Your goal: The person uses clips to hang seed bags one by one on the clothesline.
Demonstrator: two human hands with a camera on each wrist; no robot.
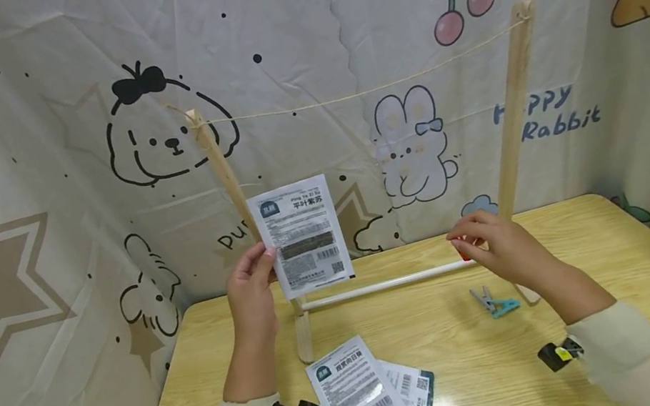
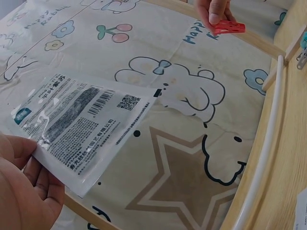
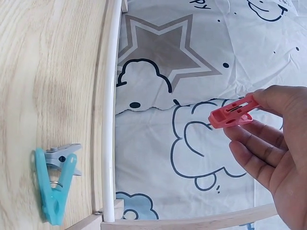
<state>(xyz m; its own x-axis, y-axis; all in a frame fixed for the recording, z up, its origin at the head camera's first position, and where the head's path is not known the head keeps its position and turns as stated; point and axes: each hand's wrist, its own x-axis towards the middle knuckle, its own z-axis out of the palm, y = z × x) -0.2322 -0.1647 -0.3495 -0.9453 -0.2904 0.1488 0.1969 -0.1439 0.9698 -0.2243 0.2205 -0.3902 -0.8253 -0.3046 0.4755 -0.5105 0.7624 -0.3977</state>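
Observation:
My left hand [image 1: 251, 292] pinches the left edge of a white printed packet [image 1: 304, 239], held upright beside the left wooden post. In the left wrist view the thumb and fingers of the left hand [image 2: 29, 187] grip the packet [image 2: 79, 129] near a corner. My right hand [image 1: 505, 247] holds a small red clothespin [image 1: 464, 249] near the right post. The right wrist view shows the red clothespin [image 3: 234, 113] between the thumb and fingers of the right hand [image 3: 273, 148]. Above both hands, a thin string [image 1: 358, 94] runs between the posts.
Two wooden posts [image 1: 221, 170] [image 1: 513, 104] stand on the table [image 1: 441, 342], joined low by a white rod [image 1: 391, 283]. A teal clothespin [image 1: 503, 306] and a grey one [image 1: 482, 298] lie by the right post. Overlapping packets [image 1: 360, 400] lie at the front. Printed cloth hangs behind.

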